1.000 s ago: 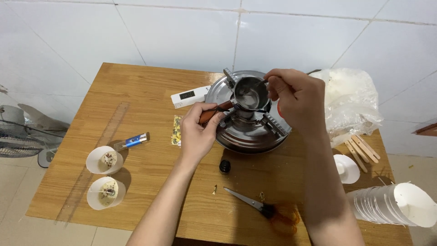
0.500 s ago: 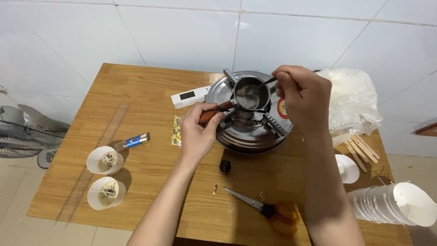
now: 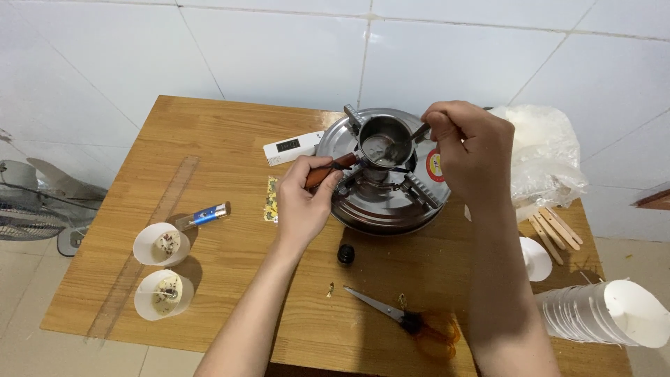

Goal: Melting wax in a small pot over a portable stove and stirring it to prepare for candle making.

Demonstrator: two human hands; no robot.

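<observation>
Steel pot (image 3: 382, 145) on stove (image 3: 380, 195): left hand (image 3: 301, 199) grips its handle (image 3: 328, 171), right hand (image 3: 471, 150) pinches a spoon (image 3: 408, 143).

White glazed wall tiles (image 3: 279, 49) with thin grey grout lines across the whole upper frame. Wooden table (image 3: 209, 132) with light oak grain filling the middle, its far edge just beside the wall. Pale beige floor tiles (image 3: 28, 293) at lower left. Grey fan (image 3: 35, 202) at the left edge, partly cut off. Even, soft light, faint shadows.
</observation>
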